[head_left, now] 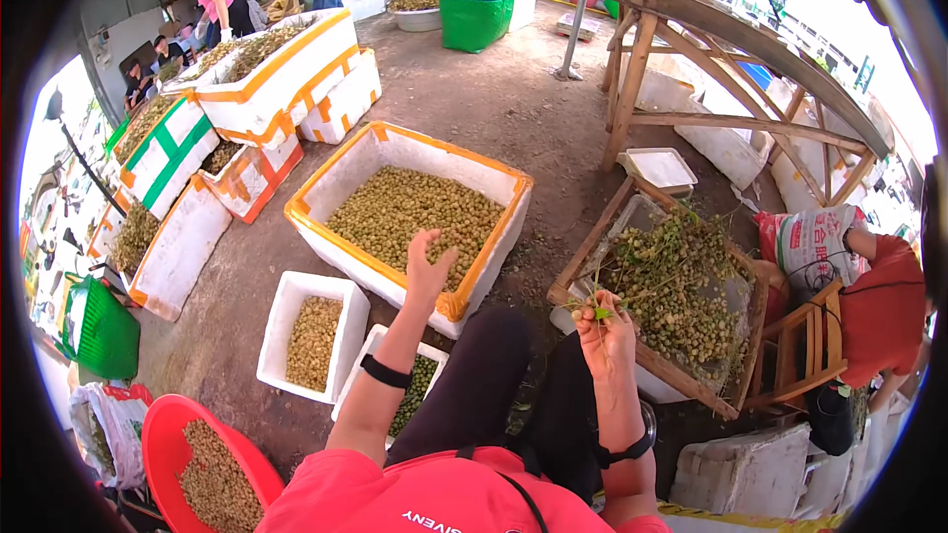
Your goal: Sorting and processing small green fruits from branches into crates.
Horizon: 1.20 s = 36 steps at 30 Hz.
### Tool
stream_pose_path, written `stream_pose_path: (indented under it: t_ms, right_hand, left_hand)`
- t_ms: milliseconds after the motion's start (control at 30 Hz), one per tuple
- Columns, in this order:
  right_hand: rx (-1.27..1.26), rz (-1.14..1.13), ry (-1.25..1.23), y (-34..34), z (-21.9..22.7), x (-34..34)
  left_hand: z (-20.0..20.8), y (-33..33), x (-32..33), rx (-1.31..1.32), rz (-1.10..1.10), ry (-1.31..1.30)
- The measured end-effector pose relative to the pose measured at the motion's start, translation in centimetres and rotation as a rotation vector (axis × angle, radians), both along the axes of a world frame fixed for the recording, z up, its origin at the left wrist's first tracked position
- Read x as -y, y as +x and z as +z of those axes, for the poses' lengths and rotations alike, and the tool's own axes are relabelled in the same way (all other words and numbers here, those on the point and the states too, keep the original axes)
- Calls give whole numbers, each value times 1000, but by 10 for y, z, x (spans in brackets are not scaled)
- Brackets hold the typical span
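A large white foam box [341, 247] with orange tape round its rim holds many small round yellow-green fruits [420, 207]. My left hand [427, 271] is over its near edge, fingers apart and nothing visible in them. In front of my right knee, my right hand [606, 341] pinches a sprig [597, 313] with green leaves and a few fruits. Just beyond that hand lies a wood-framed tray [647, 353], heaped with leafy fruit clusters [681, 286].
A small foam box [275, 336] of paler fruits, another of green ones [417, 390] and a red basin [163, 434] stand at my left. Filled foam boxes [276, 79] are stacked far left. A seated person in red [884, 306] is close on the right, near a wooden frame [642, 79].
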State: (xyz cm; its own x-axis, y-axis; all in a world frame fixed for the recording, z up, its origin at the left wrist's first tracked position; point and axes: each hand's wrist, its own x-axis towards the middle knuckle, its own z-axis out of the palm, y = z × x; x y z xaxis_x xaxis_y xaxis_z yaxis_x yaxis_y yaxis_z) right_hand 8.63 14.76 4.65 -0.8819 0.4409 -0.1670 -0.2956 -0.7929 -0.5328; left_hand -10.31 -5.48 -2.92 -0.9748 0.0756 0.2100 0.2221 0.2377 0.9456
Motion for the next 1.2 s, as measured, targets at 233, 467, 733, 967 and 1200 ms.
stream_pose_path:
  t_ms: [233,467,733,967,1200]
  right_hand:
    - [15,-56,217,1,-3,11]
    - [47,-49,146,5,-9,11]
    - [42,-175,37,2,-14,5]
    - [8,-191,259,4,-7,27]
    - [68,-199,245,11,-14,20]
  left_hand:
    - [63,121,-76,703,-785,625]
    - [55,122,-76,771,-827,773]
    - [59,133,-76,967,-817,809]
    - [38,145,-87,858,-819,749]
    - [44,148,-90,607,-828,425]
